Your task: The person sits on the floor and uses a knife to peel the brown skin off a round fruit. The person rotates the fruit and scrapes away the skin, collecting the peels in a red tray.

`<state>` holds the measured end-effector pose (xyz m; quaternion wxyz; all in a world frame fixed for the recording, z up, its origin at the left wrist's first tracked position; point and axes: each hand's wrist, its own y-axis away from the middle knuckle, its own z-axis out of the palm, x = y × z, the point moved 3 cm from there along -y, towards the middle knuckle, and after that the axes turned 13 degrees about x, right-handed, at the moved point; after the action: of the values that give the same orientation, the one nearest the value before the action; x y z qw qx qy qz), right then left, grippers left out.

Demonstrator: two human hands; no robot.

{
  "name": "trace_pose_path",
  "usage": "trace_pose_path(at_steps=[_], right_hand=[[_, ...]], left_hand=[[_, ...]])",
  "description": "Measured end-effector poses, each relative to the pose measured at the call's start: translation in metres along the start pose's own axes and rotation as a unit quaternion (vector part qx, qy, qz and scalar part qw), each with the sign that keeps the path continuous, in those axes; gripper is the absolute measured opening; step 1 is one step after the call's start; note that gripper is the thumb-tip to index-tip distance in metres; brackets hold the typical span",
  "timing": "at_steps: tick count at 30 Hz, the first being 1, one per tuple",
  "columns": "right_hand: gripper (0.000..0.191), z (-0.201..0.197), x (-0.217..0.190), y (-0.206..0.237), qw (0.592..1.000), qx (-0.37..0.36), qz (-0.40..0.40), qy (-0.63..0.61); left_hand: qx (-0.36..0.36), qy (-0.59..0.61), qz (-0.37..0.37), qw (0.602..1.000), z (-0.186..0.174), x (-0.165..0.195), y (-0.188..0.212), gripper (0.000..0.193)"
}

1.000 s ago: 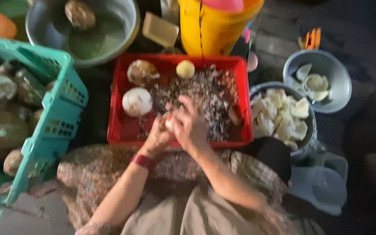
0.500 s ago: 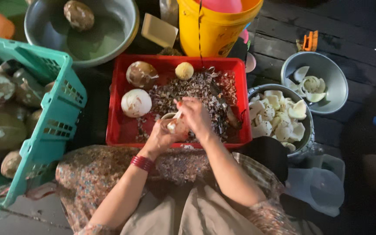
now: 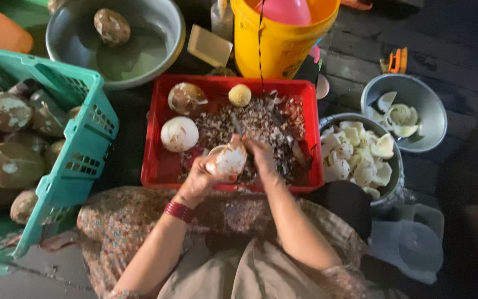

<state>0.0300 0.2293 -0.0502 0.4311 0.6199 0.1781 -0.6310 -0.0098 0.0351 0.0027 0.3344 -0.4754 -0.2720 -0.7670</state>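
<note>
Head view: left hand (image 3: pixel 197 180) clamped around coconut (image 3: pixel 229 161); right hand (image 3: pixel 261 158) grips knife (image 3: pixel 238 126) against it.

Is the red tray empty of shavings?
No: the red tray holds a heap of brown shavings beside peeled coconuts, under the left hand holding a coconut piece.

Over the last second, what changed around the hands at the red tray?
The left hand turned the coconut piece it holds, so more of its pale side now faces up; its grip on the piece did not change. The right hand shifted slightly right with its knife against the piece. The red tray, the green crate and the metal bowls stayed put.
</note>
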Motion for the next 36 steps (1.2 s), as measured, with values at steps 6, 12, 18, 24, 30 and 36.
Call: trace_pose_path(at_steps=[6, 12, 18, 24, 30, 36], right_hand=[[0.032, -0.006, -0.020, 0.021, 0.999, -0.017, -0.028, 0.022], [0.032, 0.016, -0.028, 0.045, 0.988, 0.060, -0.031, 0.136], [0.029, 0.047, -0.062, 0.084, 0.796, 0.121, -0.476, 0.353], [0.027, 0.043, -0.062, 0.066, 0.959, 0.081, -0.157, 0.221], [0.027, 0.043, -0.041, 0.066, 0.849, 0.139, -0.340, 0.380], [0.030, 0.029, -0.036, 0.056, 0.955, 0.114, -0.188, 0.200]], left_hand=[[0.020, -0.111, -0.014, 0.994, 0.002, 0.027, 0.001, 0.063], [0.085, -0.306, 0.082, 0.945, 0.013, 0.025, 0.006, 0.059], [0.040, -0.337, 0.092, 0.936, 0.004, 0.007, -0.005, 0.035], [0.053, -0.434, 0.153, 0.886, 0.004, 0.003, -0.005, 0.038], [0.029, -0.403, 0.170, 0.899, 0.007, 0.001, -0.004, 0.029], [0.059, -0.416, 0.209, 0.883, 0.012, 0.013, -0.002, 0.023]])
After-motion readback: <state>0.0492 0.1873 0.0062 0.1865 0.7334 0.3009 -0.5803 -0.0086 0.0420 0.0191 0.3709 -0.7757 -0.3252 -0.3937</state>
